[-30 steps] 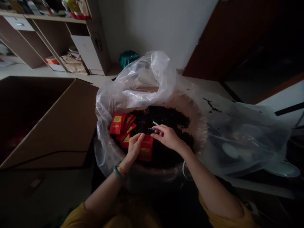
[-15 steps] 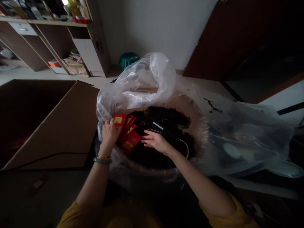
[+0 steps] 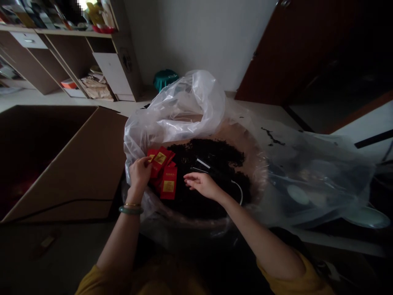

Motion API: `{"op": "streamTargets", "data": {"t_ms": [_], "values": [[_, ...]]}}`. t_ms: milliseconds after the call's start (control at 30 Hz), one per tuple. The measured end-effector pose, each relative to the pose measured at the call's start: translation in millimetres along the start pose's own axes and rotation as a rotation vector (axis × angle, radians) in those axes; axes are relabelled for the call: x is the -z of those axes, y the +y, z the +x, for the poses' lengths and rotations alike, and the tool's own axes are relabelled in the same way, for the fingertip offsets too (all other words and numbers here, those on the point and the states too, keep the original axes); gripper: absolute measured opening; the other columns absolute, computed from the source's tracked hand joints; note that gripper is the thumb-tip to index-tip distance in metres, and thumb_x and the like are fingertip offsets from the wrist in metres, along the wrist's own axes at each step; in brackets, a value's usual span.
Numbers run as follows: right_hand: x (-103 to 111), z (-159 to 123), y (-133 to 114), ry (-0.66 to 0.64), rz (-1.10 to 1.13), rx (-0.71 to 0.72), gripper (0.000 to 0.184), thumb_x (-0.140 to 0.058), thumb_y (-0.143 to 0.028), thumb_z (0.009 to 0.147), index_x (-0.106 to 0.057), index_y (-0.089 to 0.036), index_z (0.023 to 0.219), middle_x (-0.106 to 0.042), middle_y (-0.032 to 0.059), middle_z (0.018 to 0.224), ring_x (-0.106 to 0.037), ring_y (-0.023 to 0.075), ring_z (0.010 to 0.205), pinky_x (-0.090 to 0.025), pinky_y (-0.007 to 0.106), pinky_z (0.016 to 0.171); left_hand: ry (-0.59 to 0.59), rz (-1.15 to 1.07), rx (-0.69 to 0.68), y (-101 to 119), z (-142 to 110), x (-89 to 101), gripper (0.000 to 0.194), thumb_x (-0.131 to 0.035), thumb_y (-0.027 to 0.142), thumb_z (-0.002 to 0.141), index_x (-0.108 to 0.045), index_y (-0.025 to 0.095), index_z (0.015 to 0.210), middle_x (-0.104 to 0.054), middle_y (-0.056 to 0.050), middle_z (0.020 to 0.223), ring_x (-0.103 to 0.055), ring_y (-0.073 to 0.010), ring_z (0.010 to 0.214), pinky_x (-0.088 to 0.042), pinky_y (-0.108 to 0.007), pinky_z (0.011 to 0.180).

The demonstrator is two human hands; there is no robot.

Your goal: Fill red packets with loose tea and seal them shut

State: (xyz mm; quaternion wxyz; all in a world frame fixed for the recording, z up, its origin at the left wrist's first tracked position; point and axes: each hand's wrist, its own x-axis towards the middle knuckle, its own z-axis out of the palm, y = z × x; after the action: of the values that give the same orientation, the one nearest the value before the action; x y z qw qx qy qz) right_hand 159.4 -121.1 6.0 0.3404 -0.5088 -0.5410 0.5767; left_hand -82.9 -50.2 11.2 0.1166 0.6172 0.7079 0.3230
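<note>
From here I see my left hand (image 3: 140, 175) with its fingertips on the red packets (image 3: 166, 174), though I cannot tell whether they grip. The packets overlap at the left side of the plastic-lined basin (image 3: 257, 153), while my right hand (image 3: 203, 185), loosely open and empty, hovers between them and a black corded tool (image 3: 218, 174).

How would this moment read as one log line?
left hand: touching red packets | right hand: open, above dark leafy material | nearby: black device, white cable
</note>
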Motion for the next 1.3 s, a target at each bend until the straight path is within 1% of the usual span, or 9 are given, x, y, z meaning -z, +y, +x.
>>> {"op": "streamTargets", "data": {"t_ms": [167, 367, 433, 567, 700, 767, 967, 1133, 1300], "values": [[8, 2, -7, 0.124, 0.085, 0.07, 0.026, -0.062, -0.027, 0.081, -0.066, -0.017, 0.106, -0.07, 0.0067, 0.094, -0.07, 0.0162, 0.079, -0.061, 0.03, 0.066, -0.01, -0.45, 0.126, 19, -12, 3.4, 0.022, -0.065, 0.032, 0.064, -0.069, 0.017, 0.079, -0.063, 0.0, 0.063, -0.056, -0.0152, 0.059, -0.045, -0.026, 0.06], [4, -3, -18, 0.107, 0.11, 0.053, 0.034, -0.059, -0.026, 0.083, -0.059, -0.02, 0.117, -0.07, 0.0069, 0.102, -0.069, 0.0185, 0.083, -0.059, 0.028, 0.062, -0.144, -1.04, 0.233, 62, -71, -39.0, 0.026, -0.066, 0.035, 0.069, -0.051, 0.018, 0.082, -0.052, 0.005, 0.066, -0.049, -0.0076, 0.055, -0.041, -0.019, 0.054], [8, -4, -20, 0.142, -0.02, 0.069, 0.026, -0.056, -0.019, 0.083, -0.063, -0.019, 0.108, -0.071, 0.006, 0.097, -0.069, 0.0183, 0.08, -0.059, 0.03, 0.065, -0.166, -1.009, 0.187, 68, -84, -49.6, 0.03, -0.065, 0.034, 0.071, -0.051, 0.019, 0.091, -0.055, 0.002, 0.076, -0.055, -0.0106, 0.065, -0.047, -0.023, 0.063], [30, -10, -25, 0.185, -0.5, 0.236, 0.025, -0.051, -0.003, 0.08, -0.069, -0.018, 0.09, -0.07, 0.0054, 0.09, -0.066, 0.0177, 0.084, -0.053, 0.035, 0.082, 0.166, -0.582, -0.121, 68, -84, -41.0, 0.067, -0.075, 0.032, 0.063, -0.047, 0.017, 0.123, -0.052, -0.015, 0.124, -0.047, -0.0275, 0.12, -0.039, -0.043, 0.099], [42, -15, -29, 0.106, -0.724, 0.391, 0.032, -0.048, 0.001, 0.08, -0.069, -0.02, 0.093, -0.067, 0.0049, 0.09, -0.064, 0.0164, 0.084, -0.051, 0.033, 0.083, -0.327, -0.389, -0.42, 66, -77, -25.9, 0.033, -0.07, 0.033, 0.071, -0.069, 0.022, 0.102, -0.07, -0.009, 0.097, -0.061, -0.0273, 0.097, -0.044, -0.04, 0.089], [40, -14, -29, 0.218, -0.717, 0.454, 0.038, -0.049, -0.001, 0.08, -0.065, -0.021, 0.109, -0.065, 0.0064, 0.098, -0.063, 0.0179, 0.091, -0.051, 0.035, 0.086, -0.493, -0.446, -0.307, 67, -82, -29.1, 0.02, -0.061, 0.035, 0.079, -0.074, 0.022, 0.088, -0.07, -0.004, 0.071, -0.062, -0.0198, 0.067, -0.047, -0.03, 0.069], [31, -11, -21, 0.479, -0.853, 0.516, 0.039, -0.053, -0.014, 0.085, -0.06, -0.022, 0.122, -0.065, 0.0105, 0.103, -0.058, 0.0263, 0.099, -0.049, 0.046, 0.092, -0.361, -0.829, 0.101, 76, -101, -49.7, 0.029, -0.064, 0.044, 0.072, -0.072, 0.016, 0.073, -0.065, 0.001, 0.059, -0.054, -0.013, 0.055, -0.042, -0.022, 0.053], [25, -15, -25, 0.506, -0.916, 0.606, 0.028, -0.047, -0.015, 0.09, -0.067, -0.02, 0.109, -0.065, 0.0117, 0.106, -0.055, 0.0254, 0.102, -0.046, 0.044, 0.093, -0.379, -0.907, 0.185, 75, -101, -53.3, 0.029, -0.065, 0.042, 0.071, -0.072, 0.014, 0.073, -0.064, 0.001, 0.06, -0.053, -0.0112, 0.054, -0.042, -0.021, 0.054], [27, -15, -27, 0.492, -0.927, 0.597, 0.008, -0.063, -0.022, 0.083, -0.067, -0.02, 0.076, -0.061, 0.0079, 0.08, -0.053, 0.0232, 0.083, -0.049, 0.039, 0.078, -0.391, -0.845, 0.147, 69, -102, -60.1, 0.024, -0.066, 0.038, 0.069, -0.075, 0.016, 0.078, -0.069, 0.0, 0.063, -0.058, -0.0137, 0.058, -0.045, -0.023, 0.058]]}}
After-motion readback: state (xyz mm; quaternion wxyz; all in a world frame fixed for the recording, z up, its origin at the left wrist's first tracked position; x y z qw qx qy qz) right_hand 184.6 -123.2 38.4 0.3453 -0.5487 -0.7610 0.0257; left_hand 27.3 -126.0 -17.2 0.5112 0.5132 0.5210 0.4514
